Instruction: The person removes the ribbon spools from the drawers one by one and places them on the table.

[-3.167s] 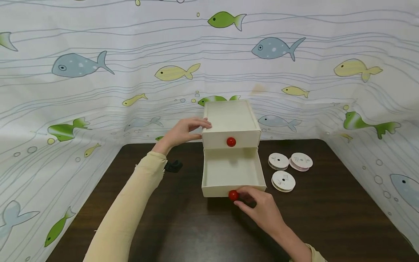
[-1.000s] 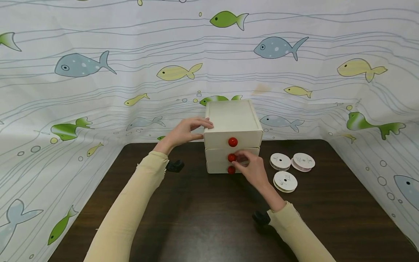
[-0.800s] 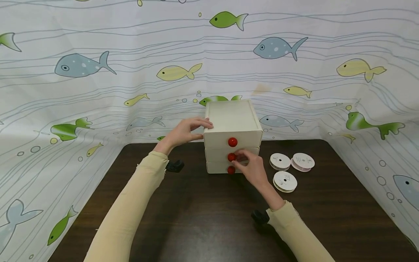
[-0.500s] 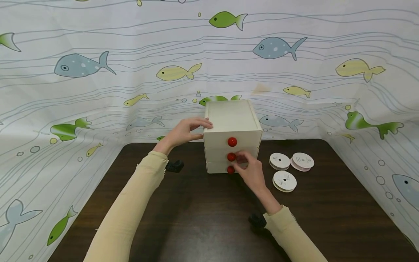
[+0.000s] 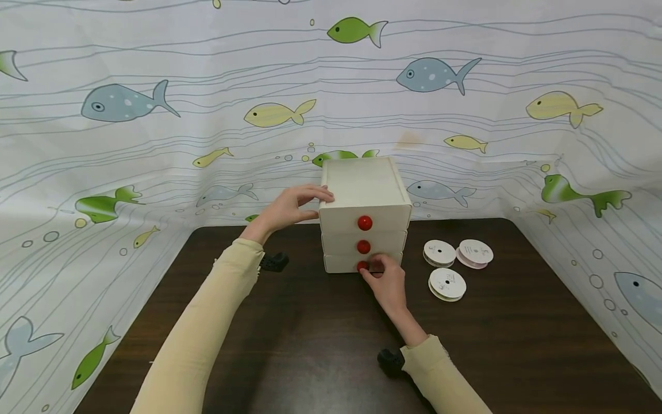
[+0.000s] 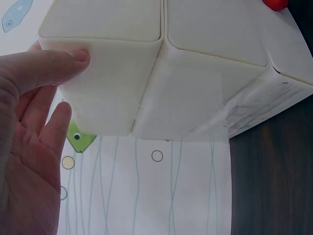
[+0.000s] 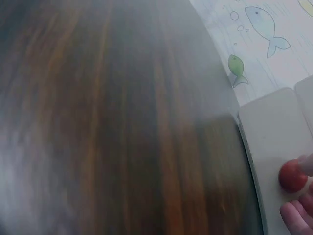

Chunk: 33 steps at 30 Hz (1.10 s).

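A cream drawer unit (image 5: pixel 365 178) stands near the back of the dark table, its three drawers pushed in and each fitted with a round red knob. The left hand (image 5: pixel 289 208) rests at the unit's upper left corner, fingertips on the top; its thumb (image 6: pixel 73 59) lies along the side wall in the left wrist view. At the lowest drawer, the right hand (image 5: pixel 389 283) holds the bottom red knob (image 7: pixel 292 176) between thumb and fingers, partly covering it. Above that hand, the middle knob (image 5: pixel 364 246) and the top knob (image 5: pixel 364 223) are uncovered.
To the right of the unit lie three white ribbon spools (image 5: pixel 447 284), close together. A white cloth (image 5: pixel 207 132) printed with fish hangs behind and along both sides. The dark wood table (image 5: pixel 310 351) extends in front of the unit.
About three seconds ago the middle drawer was pulled out; it is now pushed in. The right hand has moved down from the middle knob to the bottom knob. The left hand stays at the corner.
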{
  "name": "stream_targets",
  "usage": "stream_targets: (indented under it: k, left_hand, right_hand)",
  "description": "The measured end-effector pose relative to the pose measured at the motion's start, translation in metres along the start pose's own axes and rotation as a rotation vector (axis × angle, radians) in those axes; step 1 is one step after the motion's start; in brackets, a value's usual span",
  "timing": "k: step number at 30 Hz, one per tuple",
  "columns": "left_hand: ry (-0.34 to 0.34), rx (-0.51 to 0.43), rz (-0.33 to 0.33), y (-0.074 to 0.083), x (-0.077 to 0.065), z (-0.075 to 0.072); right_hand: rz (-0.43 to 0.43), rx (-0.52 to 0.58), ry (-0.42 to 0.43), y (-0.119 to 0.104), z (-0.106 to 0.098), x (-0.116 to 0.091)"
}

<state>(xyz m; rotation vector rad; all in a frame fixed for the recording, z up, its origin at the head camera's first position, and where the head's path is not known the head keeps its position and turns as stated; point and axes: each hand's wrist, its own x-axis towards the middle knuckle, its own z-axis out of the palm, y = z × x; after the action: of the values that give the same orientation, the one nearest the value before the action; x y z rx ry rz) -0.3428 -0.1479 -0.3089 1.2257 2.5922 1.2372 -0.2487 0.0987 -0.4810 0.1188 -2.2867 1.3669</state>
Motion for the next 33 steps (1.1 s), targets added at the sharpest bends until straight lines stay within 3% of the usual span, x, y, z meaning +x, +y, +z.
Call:
stream_targets:
  k: [16,33]
  left_hand:
    - [0.007,-0.016,0.005,-0.001,0.001,0.001]
    - [0.007,-0.019,0.0,0.001,-0.001,0.001]
  right_hand:
    - [0.011,0.044,0.102,0.001,0.021,-0.006]
    - [0.042,0.063,0.136,-0.001,0.024,-0.007]
